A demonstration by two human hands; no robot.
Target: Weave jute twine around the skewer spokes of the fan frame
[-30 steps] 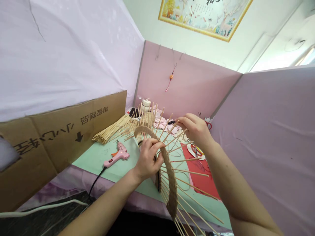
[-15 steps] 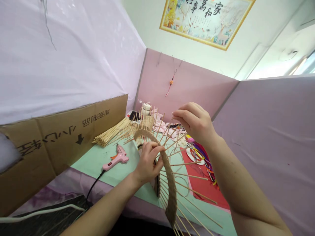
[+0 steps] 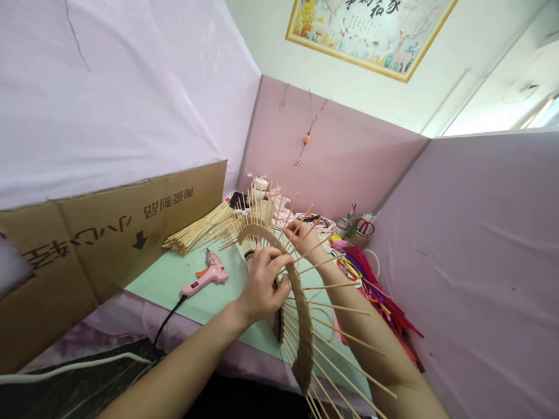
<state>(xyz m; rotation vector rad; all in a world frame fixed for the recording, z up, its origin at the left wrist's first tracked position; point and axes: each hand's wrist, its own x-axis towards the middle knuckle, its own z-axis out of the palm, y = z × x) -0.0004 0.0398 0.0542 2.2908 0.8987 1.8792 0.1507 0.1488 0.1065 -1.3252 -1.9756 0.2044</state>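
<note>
Since the last frame my right hand (image 3: 302,235) has dropped from above the sticks (image 3: 330,286) to behind them; left hand (image 3: 263,285) hasn't shifted off the strip (image 3: 304,317).

Counts: two hands, one strip, one glue gun (image 3: 207,277), one bundle (image 3: 198,230), one cardboard sheet (image 3: 113,244), one pendant (image 3: 306,139). Sticks overlap, no reliable count.

Left pose: forearm up from bottom left, back of hand toward me, grip closed on the strip about midway along its arc. Right pose: forearm up from lower right, passing behind the sticks, fingers bent, grip narrow; can't tell whether it holds anything.

Strip: brown, rough, woven-looking, arched, standing over the front of the green tabletop (image 3: 166,285), lower end past its edge. Pale thin sticks fan out through it. Glue gun lies left of the left hand, bundle beyond that.
</note>
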